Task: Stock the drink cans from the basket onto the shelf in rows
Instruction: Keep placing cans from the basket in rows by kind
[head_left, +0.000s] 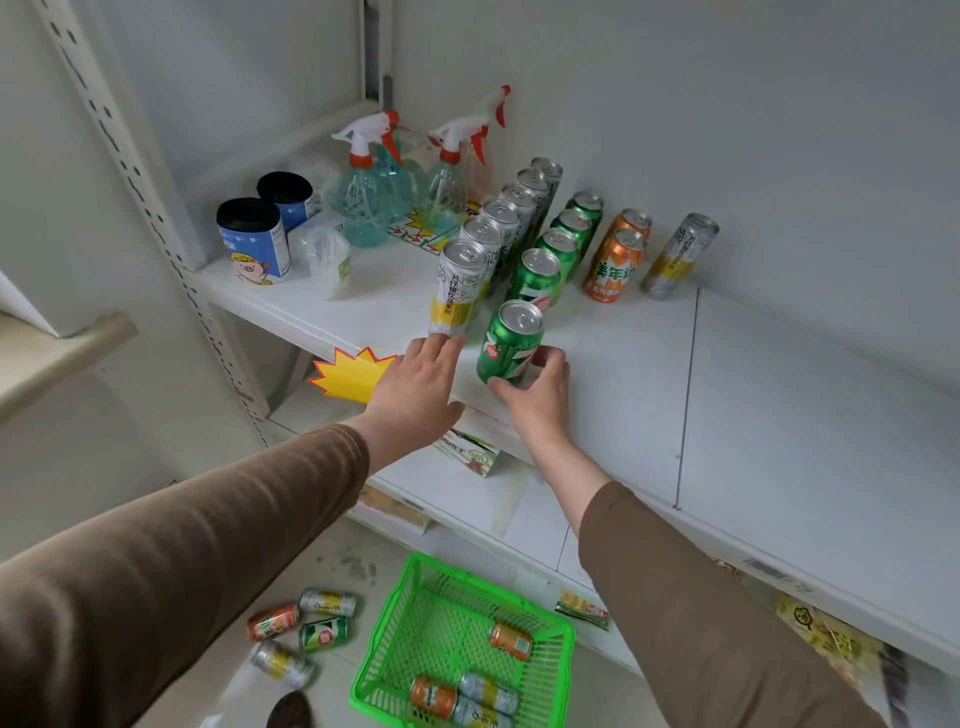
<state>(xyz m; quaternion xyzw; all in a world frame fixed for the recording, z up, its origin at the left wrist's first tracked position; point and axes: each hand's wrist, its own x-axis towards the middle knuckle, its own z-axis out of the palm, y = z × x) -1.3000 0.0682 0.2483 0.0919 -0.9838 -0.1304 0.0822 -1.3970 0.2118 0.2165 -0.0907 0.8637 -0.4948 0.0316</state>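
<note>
On the white shelf (623, 364) stand rows of cans: tall silver-yellow cans (498, 223), green cans (561, 244) and two orange cans (615, 260). My right hand (535, 395) grips a green can (509, 345) at the front of the green row. My left hand (415, 384) reaches out with straight fingers, its fingertips touching the base of the front silver-yellow can (460, 286). One more silver-yellow can (678, 254) stands alone at the right. The green basket (395, 613) on the floor holds several cans.
Spray bottles (363, 197), two blue-labelled rolls (254, 239) and a plastic packet occupy the shelf's left back. Several loose cans (301, 629) lie on the floor left of the basket. A yellow starburst tag (348, 374) hangs at the shelf edge. Lower shelves hold packets.
</note>
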